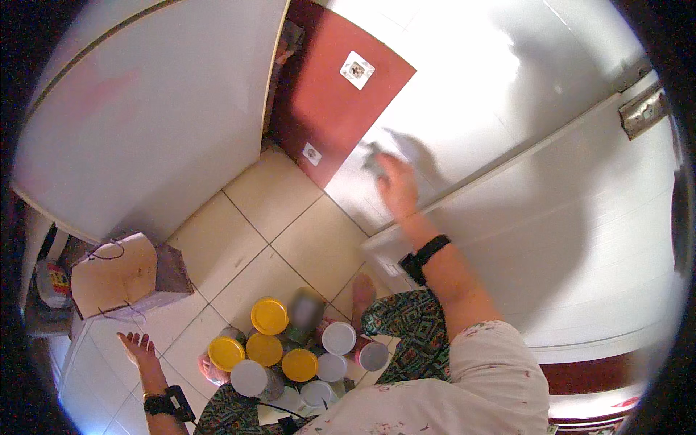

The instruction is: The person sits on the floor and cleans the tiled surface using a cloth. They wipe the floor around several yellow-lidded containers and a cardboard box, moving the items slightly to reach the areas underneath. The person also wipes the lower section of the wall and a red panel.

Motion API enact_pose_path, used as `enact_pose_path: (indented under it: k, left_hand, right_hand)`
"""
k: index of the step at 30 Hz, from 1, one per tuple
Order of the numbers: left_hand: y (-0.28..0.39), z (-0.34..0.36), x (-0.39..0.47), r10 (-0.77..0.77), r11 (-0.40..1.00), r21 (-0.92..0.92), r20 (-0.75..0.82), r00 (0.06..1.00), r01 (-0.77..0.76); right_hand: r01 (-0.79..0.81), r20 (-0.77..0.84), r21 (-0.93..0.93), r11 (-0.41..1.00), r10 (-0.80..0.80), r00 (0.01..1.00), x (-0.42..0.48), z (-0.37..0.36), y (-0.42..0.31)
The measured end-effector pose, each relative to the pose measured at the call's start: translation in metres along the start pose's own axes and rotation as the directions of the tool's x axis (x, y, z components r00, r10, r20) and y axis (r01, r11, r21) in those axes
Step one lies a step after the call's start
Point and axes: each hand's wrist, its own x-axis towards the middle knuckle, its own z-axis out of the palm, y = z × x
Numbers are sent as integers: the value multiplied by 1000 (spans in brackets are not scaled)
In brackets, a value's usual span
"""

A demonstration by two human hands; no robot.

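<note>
My right hand (pixel 398 186) is raised against the pale wall tiles (pixel 462 109), closed around a small greyish cloth (pixel 373 159) that is blurred. A dark band circles that wrist. Low at the left, my left hand (pixel 139 348) is held out with its fingers apart and nothing in it. Between my feet stand several jars with yellow lids (pixel 269 316) and several with white or clear lids (pixel 339 338). A dark container (pixel 305 311) with a blurred top stands among them.
A brown paper bag (pixel 117 277) with cord handles stands at the left, beside a large grey panel (pixel 163 109). Red wall tiles (pixel 331 81) with small white motifs rise ahead. A white door (pixel 544 244) with a metal latch (pixel 644 113) lies at the right.
</note>
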Motion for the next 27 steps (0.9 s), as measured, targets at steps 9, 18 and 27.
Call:
enact_pose_path:
  k: [9, 18, 27]
  left_hand:
    - [5, 21, -26, 110, 993, 20, 99, 989, -113]
    - [-25, 34, -12, 89, 990, 94, 124, 988, -101]
    - [-47, 37, 0, -18, 998, 69, 143, 990, 8]
  right_hand:
    - [99, -371, -583, 806, -372, 851, 132, -134, -8]
    - [-14, -299, -762, 647, -332, 895, 184, -72, 10]
    - [317, 54, -641, 699, -371, 927, 115, 6, 40]
